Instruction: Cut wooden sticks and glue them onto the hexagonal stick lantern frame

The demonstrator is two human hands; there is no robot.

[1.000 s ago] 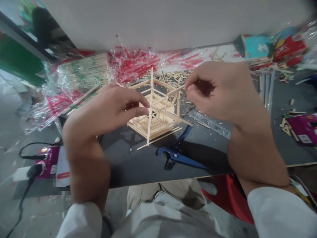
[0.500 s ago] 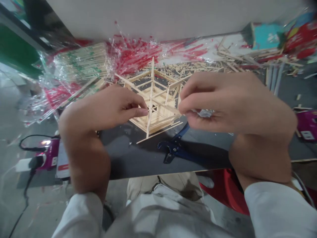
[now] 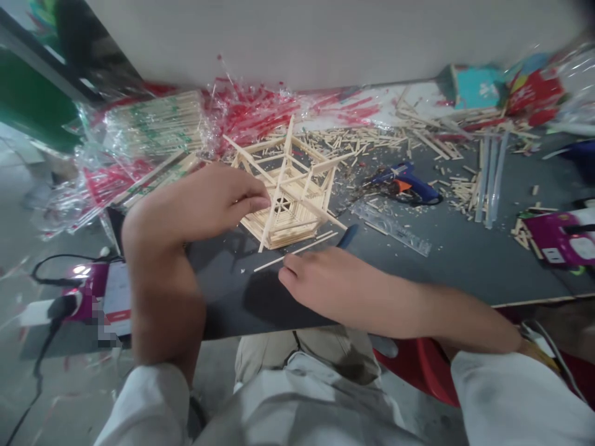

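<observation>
1. Left hand (image 3: 195,207): fingertips pinched on an upright stick of the stick frame (image 3: 286,198), near the middle of the dark table (image 3: 465,260).
2. Right hand (image 3: 334,288): laid flat on the table in front of the frame, fingertips touching a loose stick (image 3: 297,251); fingers extended, nothing gripped.
3. Farther right: clear ruler (image 3: 393,228), blue glue gun (image 3: 404,183), scattered sticks.
4. Behind: bundles of sticks in plastic wrap (image 3: 158,127).

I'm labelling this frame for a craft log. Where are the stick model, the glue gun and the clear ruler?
stick model (image 3: 288,207): head view, on its layered stick base.
glue gun (image 3: 409,184): head view, on the blue body beside the orange trigger.
clear ruler (image 3: 395,228): head view, on the middle of the strip.
</observation>
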